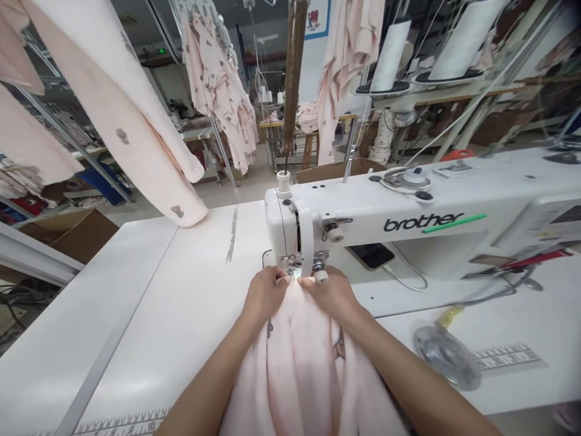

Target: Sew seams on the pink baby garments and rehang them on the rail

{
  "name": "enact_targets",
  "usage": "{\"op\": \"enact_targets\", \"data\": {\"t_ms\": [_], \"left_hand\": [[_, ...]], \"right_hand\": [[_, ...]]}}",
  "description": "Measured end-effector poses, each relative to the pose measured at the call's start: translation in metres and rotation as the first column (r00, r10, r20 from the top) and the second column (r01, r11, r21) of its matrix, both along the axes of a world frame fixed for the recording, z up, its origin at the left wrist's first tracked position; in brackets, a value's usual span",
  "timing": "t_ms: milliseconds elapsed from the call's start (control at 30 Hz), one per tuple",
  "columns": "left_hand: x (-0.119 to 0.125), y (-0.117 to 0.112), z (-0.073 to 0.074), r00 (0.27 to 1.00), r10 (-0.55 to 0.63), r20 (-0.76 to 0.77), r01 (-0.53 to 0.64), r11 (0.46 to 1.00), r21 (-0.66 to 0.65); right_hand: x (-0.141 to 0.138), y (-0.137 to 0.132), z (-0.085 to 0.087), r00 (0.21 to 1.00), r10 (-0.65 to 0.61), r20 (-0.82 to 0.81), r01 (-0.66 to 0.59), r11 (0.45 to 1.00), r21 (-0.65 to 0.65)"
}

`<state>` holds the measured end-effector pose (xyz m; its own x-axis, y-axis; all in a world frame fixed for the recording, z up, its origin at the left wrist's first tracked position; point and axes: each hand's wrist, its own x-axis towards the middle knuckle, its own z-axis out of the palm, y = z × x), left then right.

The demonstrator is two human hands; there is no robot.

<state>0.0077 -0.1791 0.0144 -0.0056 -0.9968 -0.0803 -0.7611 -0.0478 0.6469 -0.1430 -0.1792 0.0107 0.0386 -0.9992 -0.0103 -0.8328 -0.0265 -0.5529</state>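
Note:
A pale pink fleece garment (299,363) lies on the white table, running from my lap up to the needle of a white Brother sewing machine (408,224). My left hand (264,292) pinches the fabric edge just left of the presser foot (295,269). My right hand (330,293) grips the same edge just right of it, its fingers curled. The two hands almost touch under the needle. The fabric edge at the foot is partly hidden by my fingers.
The white sewing table (181,290) stretches left, with a printed ruler along its front edge. A phone (372,255) lies behind the machine arm, and a clear round disc (447,357) at right. Pink garments (136,121) hang on racks behind; thread cones (390,54) stand upper right.

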Motion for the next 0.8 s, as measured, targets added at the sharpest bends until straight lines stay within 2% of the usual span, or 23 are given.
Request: {"op": "enact_targets", "data": {"t_ms": [333, 800], "left_hand": [[0.0011, -0.0008, -0.0025, 0.998, -0.054, 0.037, 0.057, 0.996, -0.066], [-0.0025, -0.003, -0.0032, 0.994, 0.002, 0.108, 0.008, 0.996, -0.094]], "right_hand": [[0.0032, -0.0001, -0.004, 0.999, -0.001, -0.039, -0.002, 0.998, -0.067], [0.0049, -0.003, -0.0024, 0.998, -0.02, -0.054, 0.017, 0.998, -0.062]]}}
